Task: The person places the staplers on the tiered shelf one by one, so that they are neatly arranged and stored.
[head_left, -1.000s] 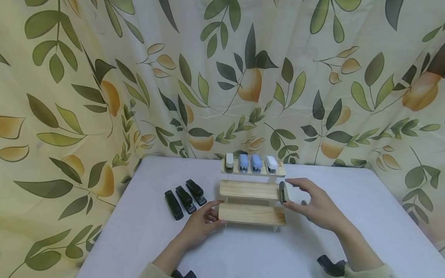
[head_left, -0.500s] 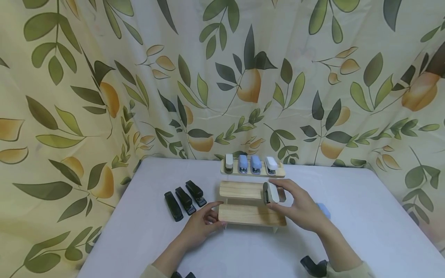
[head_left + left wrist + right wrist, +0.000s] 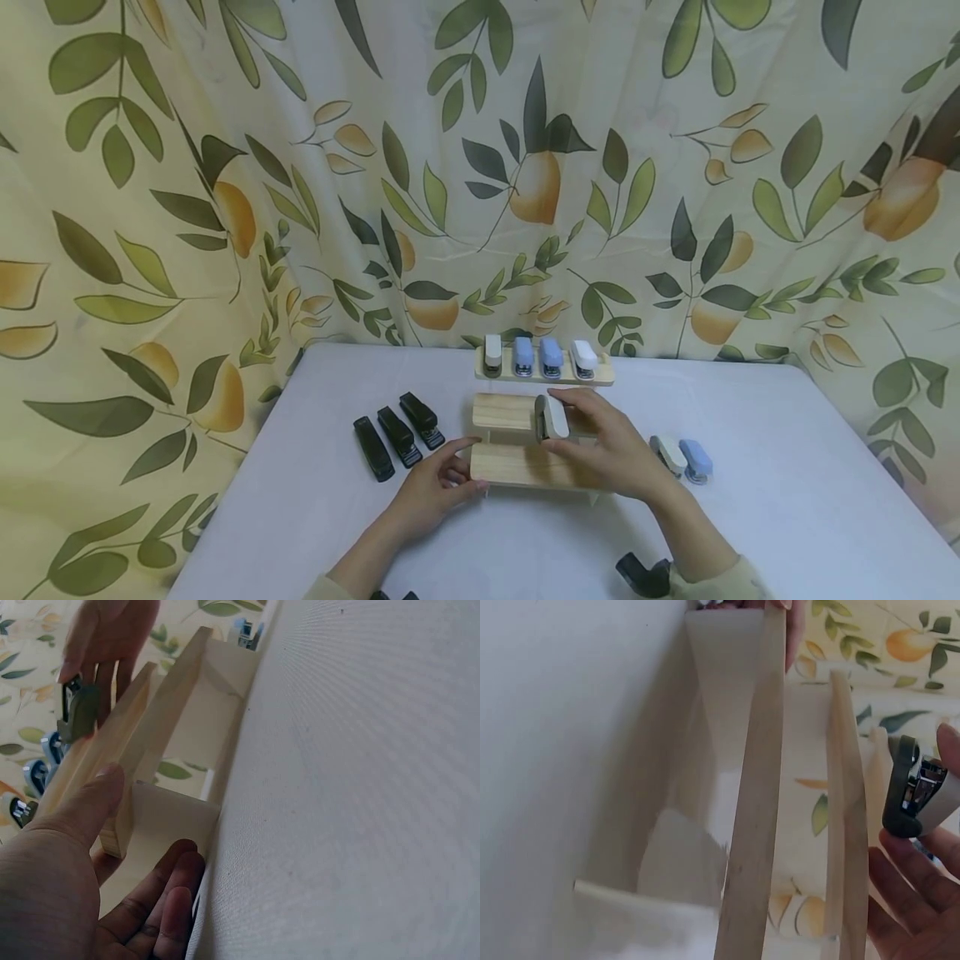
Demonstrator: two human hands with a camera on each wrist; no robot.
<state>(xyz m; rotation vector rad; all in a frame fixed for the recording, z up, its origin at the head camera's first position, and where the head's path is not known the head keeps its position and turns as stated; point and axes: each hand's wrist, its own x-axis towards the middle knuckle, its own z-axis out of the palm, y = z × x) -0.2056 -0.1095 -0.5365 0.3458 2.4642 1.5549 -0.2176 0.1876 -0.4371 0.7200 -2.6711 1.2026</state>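
Observation:
A three-tier wooden display rack with white supports stands on the table; its front shelf [image 3: 517, 465] and middle shelf [image 3: 498, 411] hold nothing. My left hand [image 3: 431, 490] grips the front shelf's left end, thumb [image 3: 105, 791] on the wood and the lower fingers loosely bent by the white side support [image 3: 169, 825]. In my right hand [image 3: 611, 450], thumb and fingers hold a small white stapler [image 3: 556, 417] with a dark base. It overlaps the middle shelf in the head view, and its metal front end [image 3: 919, 787] shows in the right wrist view.
Four-wide back shelf [image 3: 606, 377] carries several mini staplers, white and blue [image 3: 551, 357]. Black staplers [image 3: 397, 435] lie left of the rack. A white stapler [image 3: 670, 455] and a blue stapler [image 3: 697, 461] rest on the right. A leaf-patterned curtain [image 3: 480, 208] hangs behind.
My right hand has carried the white stapler leftward from the rack's right end to over the middle shelf. Two staplers on the right have come into sight. My left hand stays in place.

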